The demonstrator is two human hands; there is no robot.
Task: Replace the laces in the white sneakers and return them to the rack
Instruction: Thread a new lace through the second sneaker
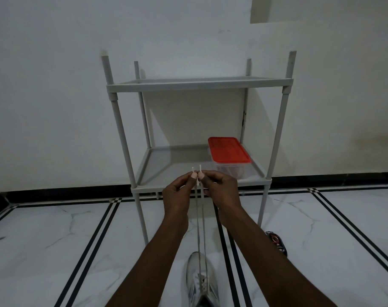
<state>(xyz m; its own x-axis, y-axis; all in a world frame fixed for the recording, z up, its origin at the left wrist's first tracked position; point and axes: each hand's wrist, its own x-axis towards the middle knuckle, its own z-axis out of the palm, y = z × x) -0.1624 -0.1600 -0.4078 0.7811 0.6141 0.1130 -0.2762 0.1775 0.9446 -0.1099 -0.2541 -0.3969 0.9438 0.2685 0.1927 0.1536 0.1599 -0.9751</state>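
A white sneaker (pixel 201 282) stands on the floor at the bottom centre, toe pointing away from me. Two strands of a pale lace (pixel 200 220) rise taut from its eyelets. My left hand (pixel 180 193) pinches one lace end and my right hand (pixel 219 191) pinches the other, side by side, with both tips sticking up above my fingers. The grey rack (pixel 199 85) stands against the wall just beyond my hands. I see only one sneaker.
A clear box with a red lid (pixel 229 156) sits on the right of the rack's lower shelf. A dark red-and-black object (pixel 276 242) lies on the marble floor behind my right forearm. White wall behind the rack.
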